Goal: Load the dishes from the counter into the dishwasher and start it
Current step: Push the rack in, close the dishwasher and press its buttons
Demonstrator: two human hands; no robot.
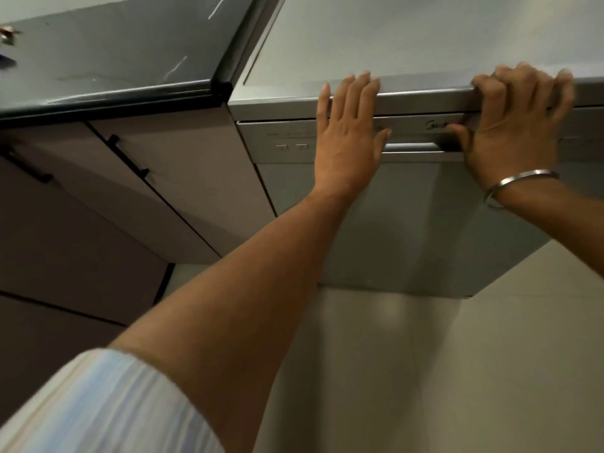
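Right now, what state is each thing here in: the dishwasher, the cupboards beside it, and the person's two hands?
Dishwasher door: closed.
Door handle: the right thumb is tucked in at its right end.
Left hand: flat, fingers straight, pressing the control panel and top edge.
Right hand: fingers curled over the dishwasher's top edge.
Cupboard doors: closed.
Bracelet: on the right wrist.

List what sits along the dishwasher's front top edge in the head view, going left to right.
Dark counter → two small panel buttons → left hand, flat on the panel → handle recess → right hand, gripping the top edge → metal bangle.
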